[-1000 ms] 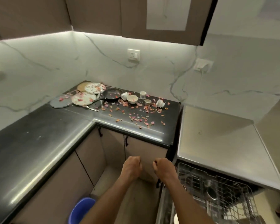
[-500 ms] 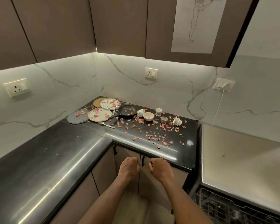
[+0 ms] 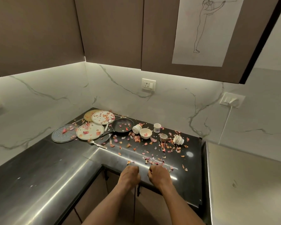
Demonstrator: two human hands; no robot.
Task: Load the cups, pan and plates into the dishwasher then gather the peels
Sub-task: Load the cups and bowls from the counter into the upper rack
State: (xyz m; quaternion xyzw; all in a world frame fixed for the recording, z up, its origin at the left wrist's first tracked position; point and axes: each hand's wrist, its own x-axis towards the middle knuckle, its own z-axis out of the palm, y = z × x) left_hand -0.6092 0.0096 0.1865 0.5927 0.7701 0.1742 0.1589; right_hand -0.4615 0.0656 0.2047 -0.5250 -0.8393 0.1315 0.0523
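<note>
Both hands have come up since a second ago: they were down in front of the cabinet doors beside the open dishwasher rack, and now the left hand (image 3: 129, 175) and right hand (image 3: 159, 176) sit over the front edge of the counter (image 3: 44, 172), side by side but not touching. The dishwasher has dropped out of view too. Both hands are curled into loose fists with nothing in them as far as I can see.

All the dirty stuff is bunched up toward the back corner of the counter. Four plates there: a brownish plate (image 3: 88, 114) right at the back wall, a white plate (image 3: 103, 117) overlapping it, another white plate (image 3: 90, 131) nearer the front, and a grey plate (image 3: 64, 133) furthest left, partly under its neighbour. The black pan (image 3: 122, 125) sits just right of the plates, its handle pointing toward the front-left. A fork (image 3: 96, 144) lies in front of the plates.

Right of the pan: a tipped-over cup (image 3: 137, 128) touching a small bowl-like cup (image 3: 145, 133), an upright small cup (image 3: 157, 127) behind them, a little metal cup (image 3: 163, 138), and another cup on its side (image 3: 178, 140) nearest the right edge.

Pink and orange peels (image 3: 137, 138) are scattered across the plates, inside the pan, around the cups, and trail forward to the front edge just ahead of the knuckles.
</note>
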